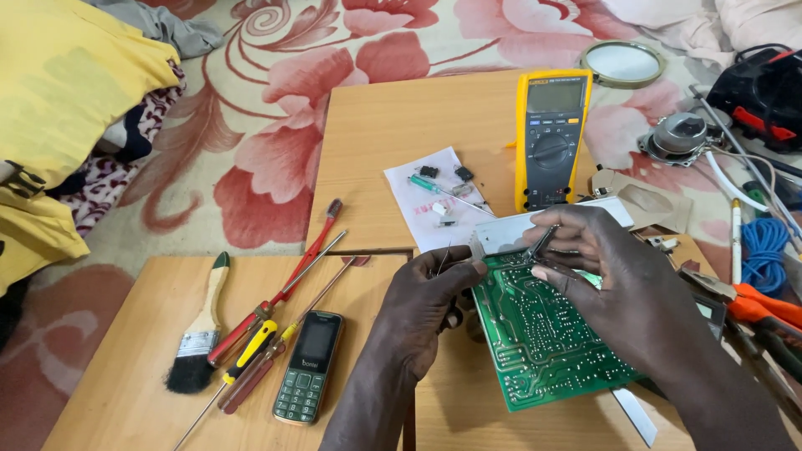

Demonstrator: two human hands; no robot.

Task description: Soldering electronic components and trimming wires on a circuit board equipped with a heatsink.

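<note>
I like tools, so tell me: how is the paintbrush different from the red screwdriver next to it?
The paintbrush is short and broad, with a pale wooden handle and black bristles; the red screwdriver is long and thin, with a red handle and a metal shaft. The paintbrush lies alone, while the red screwdriver crosses other screwdrivers. Both lie on the wooden board, slanted much the same way, and neither hand touches them.

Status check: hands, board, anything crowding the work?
Left hand pinches tweezers at green circuit board edge. Right hand holds thin metal tool on board. Yellow multimeter behind, clear of hands.
</note>
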